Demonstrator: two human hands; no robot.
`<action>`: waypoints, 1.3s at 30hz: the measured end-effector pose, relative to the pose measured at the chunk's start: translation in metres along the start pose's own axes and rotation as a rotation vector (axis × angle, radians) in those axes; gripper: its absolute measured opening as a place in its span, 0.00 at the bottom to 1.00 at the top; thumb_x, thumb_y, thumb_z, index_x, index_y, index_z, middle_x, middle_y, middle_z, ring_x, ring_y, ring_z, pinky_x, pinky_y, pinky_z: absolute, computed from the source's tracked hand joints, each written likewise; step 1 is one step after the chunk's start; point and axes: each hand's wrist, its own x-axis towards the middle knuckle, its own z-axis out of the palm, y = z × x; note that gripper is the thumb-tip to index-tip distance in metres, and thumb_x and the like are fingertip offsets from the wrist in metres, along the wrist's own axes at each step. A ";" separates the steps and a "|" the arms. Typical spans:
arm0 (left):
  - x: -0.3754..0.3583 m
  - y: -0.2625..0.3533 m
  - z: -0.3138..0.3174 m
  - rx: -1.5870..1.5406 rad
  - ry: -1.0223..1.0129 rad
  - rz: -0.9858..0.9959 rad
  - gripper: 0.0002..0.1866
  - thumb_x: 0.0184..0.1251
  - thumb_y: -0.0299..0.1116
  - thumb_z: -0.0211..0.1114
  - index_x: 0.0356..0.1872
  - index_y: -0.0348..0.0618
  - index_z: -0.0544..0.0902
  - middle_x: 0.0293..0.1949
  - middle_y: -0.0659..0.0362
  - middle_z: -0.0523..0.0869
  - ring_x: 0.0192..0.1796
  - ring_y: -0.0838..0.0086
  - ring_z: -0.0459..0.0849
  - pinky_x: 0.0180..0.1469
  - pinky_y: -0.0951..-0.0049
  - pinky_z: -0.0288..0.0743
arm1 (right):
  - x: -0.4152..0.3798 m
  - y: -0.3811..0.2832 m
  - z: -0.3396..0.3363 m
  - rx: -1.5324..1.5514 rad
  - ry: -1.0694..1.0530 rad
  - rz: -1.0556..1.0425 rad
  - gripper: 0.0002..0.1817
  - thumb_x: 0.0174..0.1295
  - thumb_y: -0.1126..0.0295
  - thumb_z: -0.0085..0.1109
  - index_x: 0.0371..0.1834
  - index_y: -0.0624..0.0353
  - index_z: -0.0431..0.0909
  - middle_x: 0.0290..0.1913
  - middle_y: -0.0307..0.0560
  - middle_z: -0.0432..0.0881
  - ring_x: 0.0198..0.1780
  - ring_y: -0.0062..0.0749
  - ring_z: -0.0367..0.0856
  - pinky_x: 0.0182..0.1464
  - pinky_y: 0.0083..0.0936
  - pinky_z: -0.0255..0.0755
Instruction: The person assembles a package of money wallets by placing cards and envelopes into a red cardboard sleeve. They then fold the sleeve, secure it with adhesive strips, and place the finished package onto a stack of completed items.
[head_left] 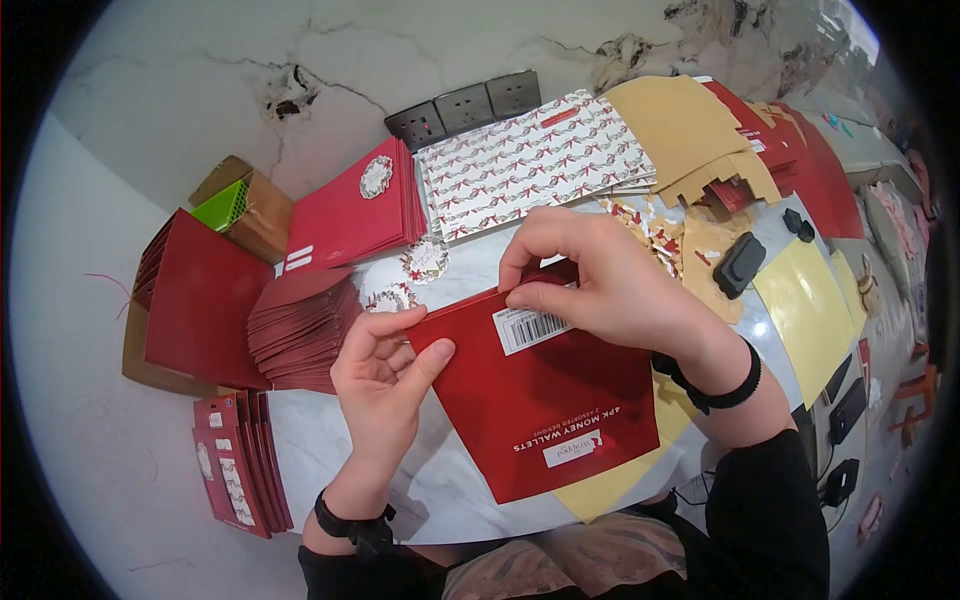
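Observation:
A red money wallet packet [545, 410] with upside-down printing and a white barcode label [532, 328] is held up in front of me. My left hand [385, 370] grips its upper left corner, thumb on the near face and fingers behind. My right hand [590, 270] pinches the top edge beside the barcode, thumb and fingers closed together. Part of the label and the top edge is hidden by my right hand. Just beyond the packet lie round wreath-patterned tags [425, 259].
At left stand a fan of red envelopes [300, 328], a box of red cards [205, 300] and several packed wallets [230, 460]. Behind are a red stack [350, 215] and patterned sheets [530, 160]. To the right lie paper scraps [655, 235], a black puncher-like object [740, 265] and yellow sheets [810, 310].

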 end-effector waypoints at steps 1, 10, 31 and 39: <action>0.001 -0.001 -0.002 0.000 0.000 0.001 0.17 0.62 0.15 0.69 0.51 0.31 0.76 0.47 0.51 0.85 0.49 0.73 0.87 0.52 0.77 0.83 | 0.000 0.000 0.000 0.032 0.007 -0.014 0.07 0.56 0.78 0.68 0.37 0.61 0.82 0.37 0.41 0.82 0.40 0.28 0.80 0.40 0.24 0.73; 0.014 0.004 -0.021 -0.135 0.198 0.185 0.10 0.70 0.20 0.60 0.49 0.38 0.74 0.46 0.56 0.83 0.50 0.77 0.81 0.56 0.76 0.74 | 0.003 0.005 -0.027 -0.065 0.135 -0.173 0.16 0.54 0.75 0.72 0.47 0.62 0.85 0.39 0.46 0.87 0.40 0.32 0.86 0.45 0.26 0.80; 0.027 0.018 -0.048 -0.230 0.041 0.171 0.06 0.68 0.20 0.65 0.41 0.38 0.78 0.50 0.42 0.87 0.53 0.67 0.87 0.59 0.66 0.80 | 0.001 -0.006 -0.024 0.284 0.175 -0.137 0.06 0.54 0.81 0.73 0.33 0.68 0.85 0.35 0.44 0.86 0.38 0.21 0.86 0.44 0.17 0.82; 0.034 0.034 -0.074 0.164 -0.208 -0.087 0.02 0.66 0.20 0.65 0.36 0.35 0.81 0.46 0.45 0.89 0.47 0.71 0.88 0.52 0.70 0.83 | -0.002 -0.006 -0.015 0.121 0.047 -0.093 0.05 0.59 0.73 0.70 0.32 0.65 0.86 0.30 0.41 0.85 0.31 0.20 0.80 0.32 0.19 0.73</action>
